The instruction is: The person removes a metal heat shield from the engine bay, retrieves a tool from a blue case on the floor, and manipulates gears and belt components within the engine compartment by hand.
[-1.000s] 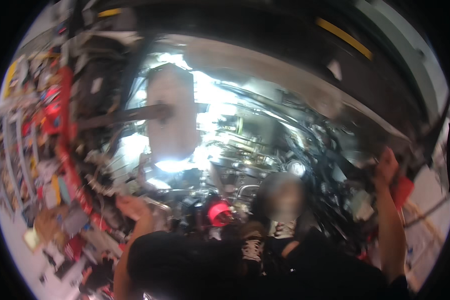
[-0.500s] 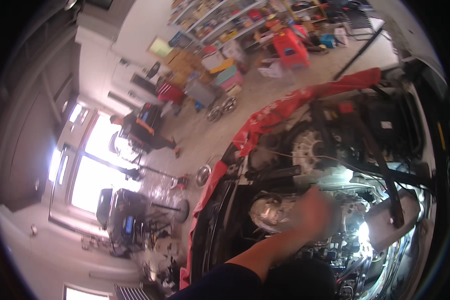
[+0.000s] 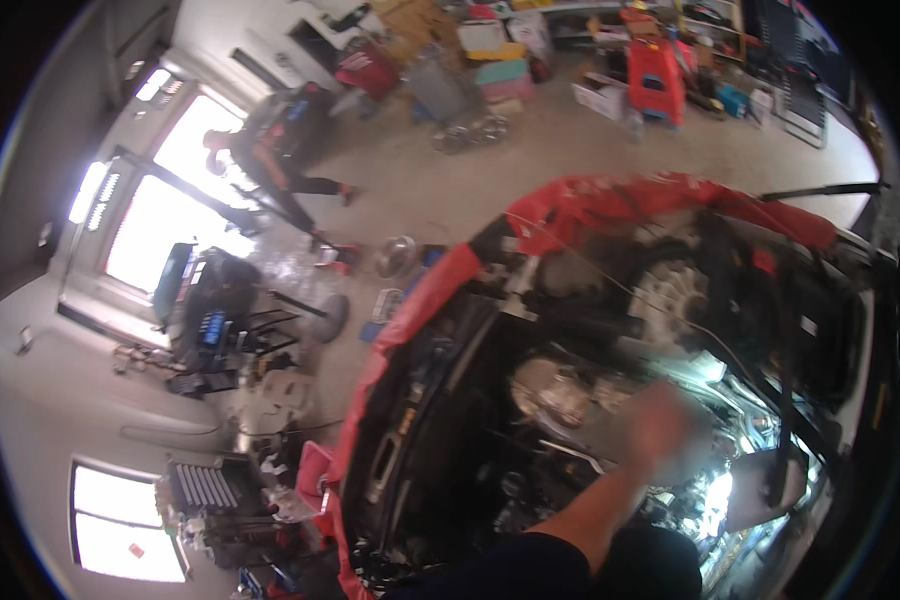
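My left hand (image 3: 665, 430) reaches into the open engine bay of a car, its bare forearm coming up from a dark sleeve at the lower edge. The hand is too smeared to make out its fingers or anything in them. It is over the engine (image 3: 550, 480), beside a shiny, rounded metal part (image 3: 550, 392). A bright light (image 3: 718, 490) shines low among the hoses and wiring to its right. My right hand does not show. A dark rounded shape (image 3: 652, 562) at the lower edge hides part of the engine.
A red cover (image 3: 410, 310) drapes the car's front and side edges. A pale spoked wheel-like part (image 3: 668, 300) sits farther back in the bay. Across the workshop, a person (image 3: 270, 165) bends near a doorway. A red plastic stool (image 3: 655, 85) and boxes stand at the back.
The view has swung, so the workshop and car sit differently in the picture. My left hand remains over the engine, blurred in both frames. The far person is still bent forward.
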The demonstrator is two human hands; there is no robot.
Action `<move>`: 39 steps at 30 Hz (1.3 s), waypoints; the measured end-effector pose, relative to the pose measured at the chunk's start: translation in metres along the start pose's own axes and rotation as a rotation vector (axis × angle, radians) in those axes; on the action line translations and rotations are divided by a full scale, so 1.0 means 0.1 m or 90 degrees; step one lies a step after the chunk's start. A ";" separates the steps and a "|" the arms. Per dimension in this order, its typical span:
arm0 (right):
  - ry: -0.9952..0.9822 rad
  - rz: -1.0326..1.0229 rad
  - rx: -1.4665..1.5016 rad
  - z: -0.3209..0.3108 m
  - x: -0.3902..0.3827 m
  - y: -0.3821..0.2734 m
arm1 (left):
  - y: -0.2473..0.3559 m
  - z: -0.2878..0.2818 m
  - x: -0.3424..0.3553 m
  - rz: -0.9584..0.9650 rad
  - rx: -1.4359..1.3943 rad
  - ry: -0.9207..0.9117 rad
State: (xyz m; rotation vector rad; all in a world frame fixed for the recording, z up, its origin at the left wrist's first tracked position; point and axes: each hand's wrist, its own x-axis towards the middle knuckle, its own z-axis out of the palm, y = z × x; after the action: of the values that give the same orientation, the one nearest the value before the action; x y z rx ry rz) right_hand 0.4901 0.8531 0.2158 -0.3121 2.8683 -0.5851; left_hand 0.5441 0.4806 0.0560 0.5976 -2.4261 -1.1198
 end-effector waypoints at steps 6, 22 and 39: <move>-0.077 0.007 0.000 0.34 0.07 -0.38 | -0.05 0.06 0.12 -0.158 0.197 0.007; -0.286 0.336 0.509 0.34 0.27 0.48 | -0.79 0.94 0.10 -0.052 0.357 0.201; -0.369 0.451 0.536 2.96 -0.24 2.02 | -1.03 0.83 0.24 -0.067 0.255 0.099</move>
State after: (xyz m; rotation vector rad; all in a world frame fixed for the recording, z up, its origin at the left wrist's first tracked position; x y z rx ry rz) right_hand 0.5488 0.9331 -0.1293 0.5460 1.7755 -1.1913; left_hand 0.5028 0.4579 -0.0700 0.9086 -2.5172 -0.5947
